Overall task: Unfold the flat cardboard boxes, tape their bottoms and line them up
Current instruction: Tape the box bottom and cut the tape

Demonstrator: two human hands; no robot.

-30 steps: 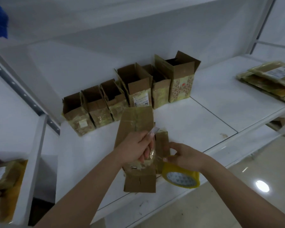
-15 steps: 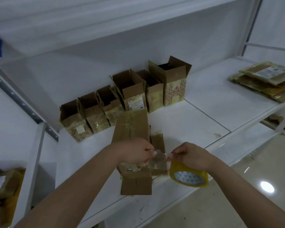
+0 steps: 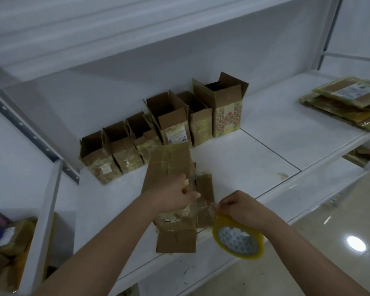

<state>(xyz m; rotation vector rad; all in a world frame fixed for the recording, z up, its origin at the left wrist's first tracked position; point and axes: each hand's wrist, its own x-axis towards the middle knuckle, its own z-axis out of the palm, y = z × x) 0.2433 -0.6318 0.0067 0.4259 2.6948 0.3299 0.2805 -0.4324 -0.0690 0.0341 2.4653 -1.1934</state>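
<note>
White shelf (image 3: 265,133), left hand (image 3: 171,196) gripping cardboard box (image 3: 169,165), right hand (image 3: 238,208) pinching tape roll (image 3: 238,240)

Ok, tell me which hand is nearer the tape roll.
Right. The right hand grips the tape roll; the left hand presses the box beside it.

The right hand (image 3: 239,208) has drawn the roll (image 3: 238,240) away from the box (image 3: 169,165), stretching clear tape (image 3: 203,205) from the left hand (image 3: 175,195).
</note>
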